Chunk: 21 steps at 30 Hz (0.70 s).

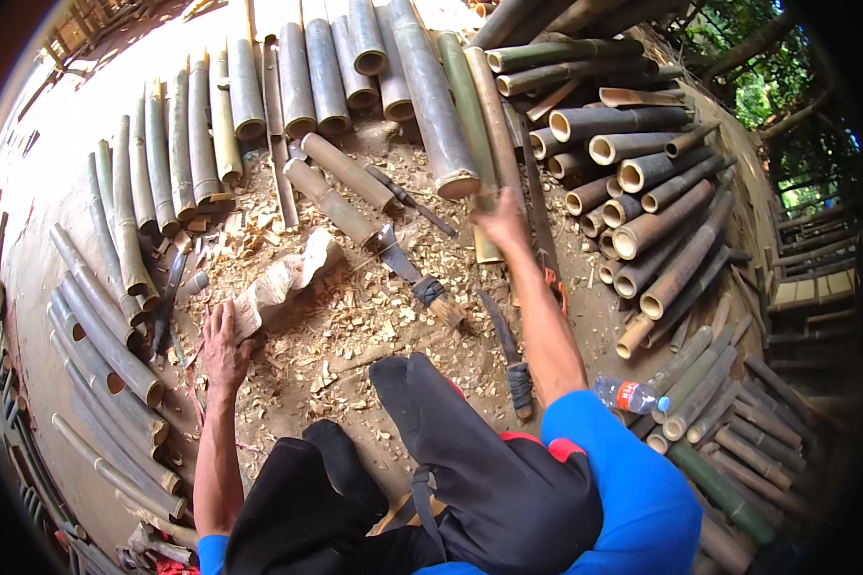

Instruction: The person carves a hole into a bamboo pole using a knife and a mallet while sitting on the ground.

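My left hand (225, 347) rests at the lower left end of a rough, pale, chipped wood block (286, 278), its fingers stretched out and touching or very near it. Out at upper right my right hand (503, 225) is closed and a little blurred. It is beside the cut end of a thick grey bamboo pole (431, 105) and over a green bamboo pole (465, 105); what its fingers hold is unclear. Between my hands lie a broad-bladed knife (430, 287) with a wrapped handle and a short bamboo piece (331, 201). A curved knife (508, 355) lies near my right forearm.
Wood chips (336, 326) cover the ground before my knees. Bamboo poles (321, 77) line the far side, and more (115, 350) lie at left. Stacked bamboo (662, 220) fills the right. A plastic bottle (623, 394) lies by my right elbow, near an orange-handled saw (554, 287).
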{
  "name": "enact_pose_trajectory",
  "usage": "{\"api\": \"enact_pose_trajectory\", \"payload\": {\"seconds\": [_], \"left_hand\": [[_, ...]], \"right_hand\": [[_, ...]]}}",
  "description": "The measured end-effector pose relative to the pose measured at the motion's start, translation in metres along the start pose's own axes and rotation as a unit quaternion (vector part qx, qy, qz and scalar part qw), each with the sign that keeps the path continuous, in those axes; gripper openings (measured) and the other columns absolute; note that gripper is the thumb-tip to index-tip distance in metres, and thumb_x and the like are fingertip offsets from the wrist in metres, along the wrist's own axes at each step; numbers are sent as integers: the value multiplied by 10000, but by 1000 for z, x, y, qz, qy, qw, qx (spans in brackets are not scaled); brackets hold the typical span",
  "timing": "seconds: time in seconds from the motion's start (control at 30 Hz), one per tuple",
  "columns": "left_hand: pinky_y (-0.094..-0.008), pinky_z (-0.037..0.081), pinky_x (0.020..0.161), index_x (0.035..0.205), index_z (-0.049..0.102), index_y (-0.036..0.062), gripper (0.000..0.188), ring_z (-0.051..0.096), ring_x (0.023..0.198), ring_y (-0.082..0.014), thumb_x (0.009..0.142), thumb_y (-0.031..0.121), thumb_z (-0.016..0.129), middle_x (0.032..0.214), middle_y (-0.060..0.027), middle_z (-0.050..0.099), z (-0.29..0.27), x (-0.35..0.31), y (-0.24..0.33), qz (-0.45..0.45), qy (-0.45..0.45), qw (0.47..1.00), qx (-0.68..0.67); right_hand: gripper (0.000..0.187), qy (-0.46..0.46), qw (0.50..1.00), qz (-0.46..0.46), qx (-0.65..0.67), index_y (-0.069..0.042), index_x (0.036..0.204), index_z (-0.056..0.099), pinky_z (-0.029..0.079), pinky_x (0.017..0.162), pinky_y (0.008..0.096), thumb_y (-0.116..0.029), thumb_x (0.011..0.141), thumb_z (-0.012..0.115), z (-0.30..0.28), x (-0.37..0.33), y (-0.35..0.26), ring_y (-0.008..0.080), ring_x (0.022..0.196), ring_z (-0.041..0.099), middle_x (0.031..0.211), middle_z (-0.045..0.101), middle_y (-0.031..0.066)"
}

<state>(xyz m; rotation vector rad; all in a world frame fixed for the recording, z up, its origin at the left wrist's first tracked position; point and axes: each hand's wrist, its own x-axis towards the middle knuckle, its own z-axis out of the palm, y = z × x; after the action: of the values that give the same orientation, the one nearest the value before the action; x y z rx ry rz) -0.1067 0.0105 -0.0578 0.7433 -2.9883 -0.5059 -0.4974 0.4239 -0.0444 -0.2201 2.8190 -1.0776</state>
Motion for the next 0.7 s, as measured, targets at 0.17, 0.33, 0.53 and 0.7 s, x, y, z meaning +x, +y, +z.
{"api": "enact_pose_trajectory", "payload": {"seconds": [0.17, 0.33, 0.53, 0.7], "left_hand": [[-492, 323, 1233, 1578, 401, 67, 898, 359, 1476, -422, 777, 141, 799, 1581, -198, 414, -1, -1, 12, -18, -10, 1000, -5], [-519, 339, 1207, 1536, 469, 52, 797, 402, 1451, -402, 845, 285, 790, 1530, -234, 468, -35, 9, 56, 2, 116, 986, -117], [-375, 527, 1026, 1522, 486, 41, 649, 575, 1313, -233, 998, 365, 690, 1452, -164, 587, -89, 52, 148, -12, -128, 759, -638], [-392, 534, 986, 1397, 596, -21, 608, 657, 1159, -231, 938, 329, 784, 1273, -180, 685, -76, 37, 152, -46, -61, 805, -589]], "right_hand": [[488, -140, 933, -18, 332, 86, 1126, 650, 580, 560, 277, -314, 858, 732, -78, -12, -12, 150, 655, 686, 901, 700, 109], [703, -158, 912, -54, 375, 68, 1306, 588, 557, 762, 315, -410, 813, 741, -85, -108, -89, 172, 897, 673, 1044, 692, 124], [860, -393, 779, 44, 486, -19, 1472, 478, 465, 1067, 364, -171, 711, 849, -6, -209, -129, 203, 1171, 611, 1267, 634, 74], [942, -546, 731, 102, 396, -17, 1532, 423, 420, 1125, 374, -81, 717, 892, 53, -277, -125, 218, 1271, 555, 1352, 595, 82]]}}
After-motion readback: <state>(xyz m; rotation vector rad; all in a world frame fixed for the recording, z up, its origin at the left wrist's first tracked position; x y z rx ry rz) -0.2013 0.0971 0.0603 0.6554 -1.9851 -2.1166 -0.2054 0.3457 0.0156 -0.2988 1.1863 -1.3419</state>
